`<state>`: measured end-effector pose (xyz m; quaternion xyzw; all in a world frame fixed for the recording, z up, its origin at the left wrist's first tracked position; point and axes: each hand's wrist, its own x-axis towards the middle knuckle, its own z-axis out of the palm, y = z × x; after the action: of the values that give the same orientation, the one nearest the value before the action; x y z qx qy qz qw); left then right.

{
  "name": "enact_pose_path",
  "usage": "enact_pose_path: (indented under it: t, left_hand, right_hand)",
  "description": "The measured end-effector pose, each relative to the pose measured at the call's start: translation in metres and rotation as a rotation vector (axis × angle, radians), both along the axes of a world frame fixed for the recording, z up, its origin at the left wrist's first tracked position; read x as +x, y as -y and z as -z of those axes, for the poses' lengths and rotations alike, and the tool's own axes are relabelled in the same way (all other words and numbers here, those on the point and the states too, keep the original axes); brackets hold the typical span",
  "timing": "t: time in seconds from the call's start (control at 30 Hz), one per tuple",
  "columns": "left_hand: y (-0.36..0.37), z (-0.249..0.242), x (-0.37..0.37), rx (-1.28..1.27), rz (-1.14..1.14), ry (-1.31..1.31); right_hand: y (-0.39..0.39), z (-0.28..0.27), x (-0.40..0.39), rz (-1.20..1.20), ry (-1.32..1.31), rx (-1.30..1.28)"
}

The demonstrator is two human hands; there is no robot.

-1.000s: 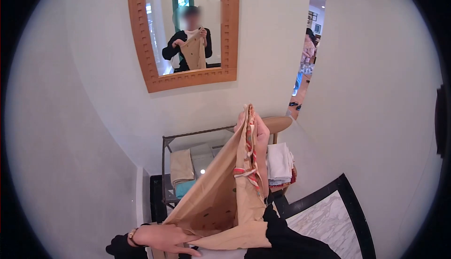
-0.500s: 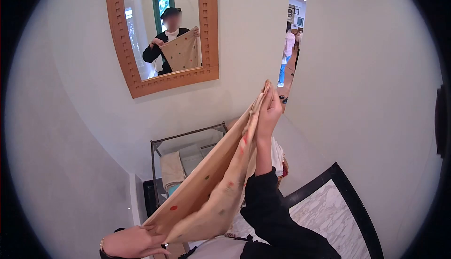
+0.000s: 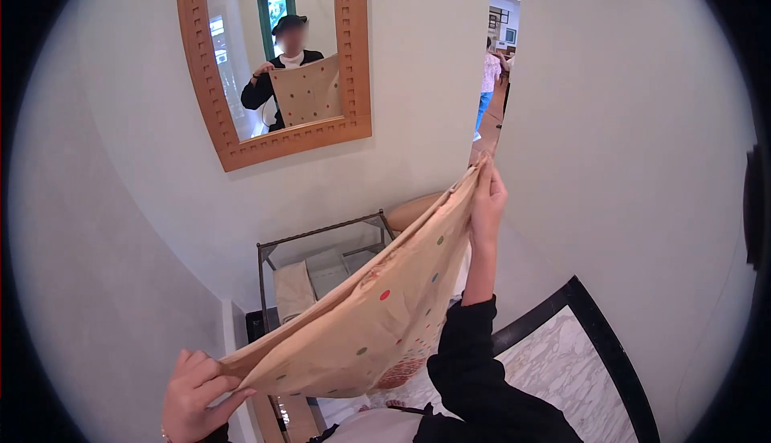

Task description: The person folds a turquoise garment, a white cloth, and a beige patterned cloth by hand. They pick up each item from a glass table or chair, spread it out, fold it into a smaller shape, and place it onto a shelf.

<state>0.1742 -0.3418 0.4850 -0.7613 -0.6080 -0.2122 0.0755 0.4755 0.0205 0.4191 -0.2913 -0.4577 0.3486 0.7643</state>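
A beige cloth (image 3: 361, 322) with red, green and blue dots is stretched slantwise between my two hands. At the lower left, my left hand (image 3: 201, 391) pinches one corner of it. My right hand (image 3: 488, 206), raised at the centre right, grips the opposite upper corner. The cloth sags between them in folds, with a dense reddish pattern near its lower part. It hides part of the rack behind it.
A wood-framed mirror (image 3: 359, 57) on the wall reflects a person holding the cloth. Behind the cloth stands a metal-framed rack (image 3: 321, 232) with folded fabric (image 3: 294, 289). Black-edged marble (image 3: 554, 363) lies lower right. Another person (image 3: 488, 81) is beyond a gap.
My right hand has moved right and slightly down, my left hand slightly left and up. The cloth is spread wider, showing more of its dotted face.
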Motion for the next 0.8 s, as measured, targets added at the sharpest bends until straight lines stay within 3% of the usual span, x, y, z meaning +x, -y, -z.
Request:
enact_pose_path:
  t: [0.1,0.2,0.3,0.5,0.6,0.8]
  left_hand:
    - [0.009,-0.004,-0.011,-0.081,0.243,0.267]
    - [0.004,-0.012,-0.009,-0.132,0.457,0.253]
    - [0.002,-0.021,-0.006,-0.159,0.453,0.131]
    - [0.010,0.003,-0.001,-0.025,-0.068,0.061]
    - [0.007,0.000,0.007,0.101,-0.121,-0.071]
    - [0.004,-0.015,0.000,-0.286,0.460,0.232]
  right_hand:
    - [0.007,-0.002,0.007,0.042,0.023,0.019]
    - [0.007,0.003,0.008,0.051,-0.002,0.003]
    - [0.009,0.005,0.006,0.052,-0.068,-0.018]
    - [-0.004,0.023,0.013,0.057,-0.022,-0.037]
    - [-0.003,0.024,0.011,0.053,-0.040,-0.029]
    - [-0.002,0.025,0.008,0.035,-0.027,-0.072]
